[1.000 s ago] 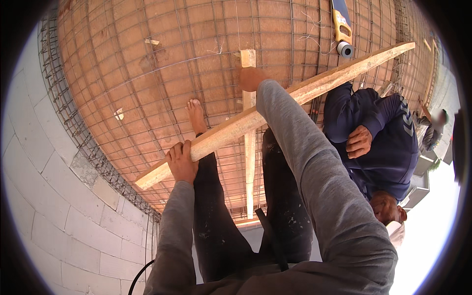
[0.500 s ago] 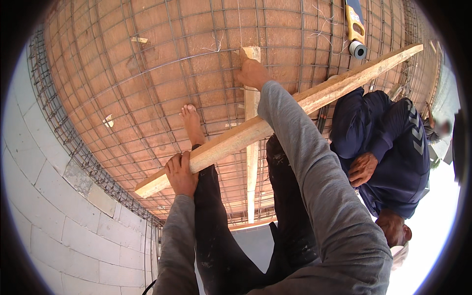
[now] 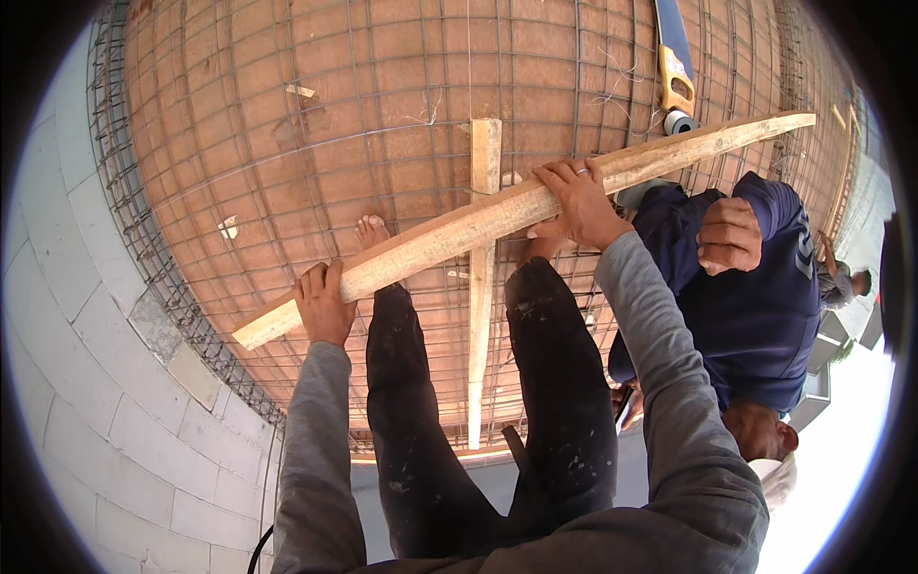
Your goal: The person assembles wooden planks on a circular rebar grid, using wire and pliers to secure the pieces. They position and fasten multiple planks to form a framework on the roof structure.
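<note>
A long wooden beam slants across in front of my legs, its left end lower in view and its right end farther off. My left hand grips it near the left end, fingers over the top edge. Farther right, my right hand is wrapped over the same beam, with a ring on one finger. Beneath it, another wooden piece runs away from me on the steel mesh, partly hidden where the beam crosses. My bare feet stand on the mesh.
Reddish boards lie under the mesh. A handsaw and a spool rest at the far right. A co-worker in dark blue crouches close on my right. A pale block wall curves along the left.
My right hand has left the far end of the lower wooden piece and now grips the beam. The beam has shifted slightly left at its near end. The co-worker's hand has risen.
</note>
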Available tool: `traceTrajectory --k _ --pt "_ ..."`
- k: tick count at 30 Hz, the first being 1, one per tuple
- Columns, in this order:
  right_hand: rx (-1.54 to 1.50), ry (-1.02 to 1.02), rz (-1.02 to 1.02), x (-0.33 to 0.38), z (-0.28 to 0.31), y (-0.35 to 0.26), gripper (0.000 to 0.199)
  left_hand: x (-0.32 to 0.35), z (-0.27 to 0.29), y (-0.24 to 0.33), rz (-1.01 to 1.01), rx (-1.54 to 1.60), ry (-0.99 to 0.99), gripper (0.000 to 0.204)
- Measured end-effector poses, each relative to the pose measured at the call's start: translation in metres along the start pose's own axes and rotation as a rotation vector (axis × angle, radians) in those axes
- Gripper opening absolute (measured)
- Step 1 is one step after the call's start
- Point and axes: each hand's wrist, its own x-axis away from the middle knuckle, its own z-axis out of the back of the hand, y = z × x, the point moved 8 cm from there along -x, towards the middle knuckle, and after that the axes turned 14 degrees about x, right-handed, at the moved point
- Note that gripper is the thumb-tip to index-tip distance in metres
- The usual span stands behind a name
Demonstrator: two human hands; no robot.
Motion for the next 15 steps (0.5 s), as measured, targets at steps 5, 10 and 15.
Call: traceTrajectory --k 5,10,15 --pt "-0.305 -0.236 -0.183 -0.018 -0.03 0.02 0.065 0.015 -0.017 -0.001 0.039 -0.002 -0.065 0.07" --pt "-0.223 -0.188 -0.178 -0.02 -0.043 0.004 0.045 0.018 -0.032 -0.005 0.028 0.018 -0.073 0.073" --pt "-0.152 -0.304 -0.22 -0.019 -0.064 -0.006 0.043 0.022 -0.037 -0.006 0.027 0.04 -0.119 0.077"
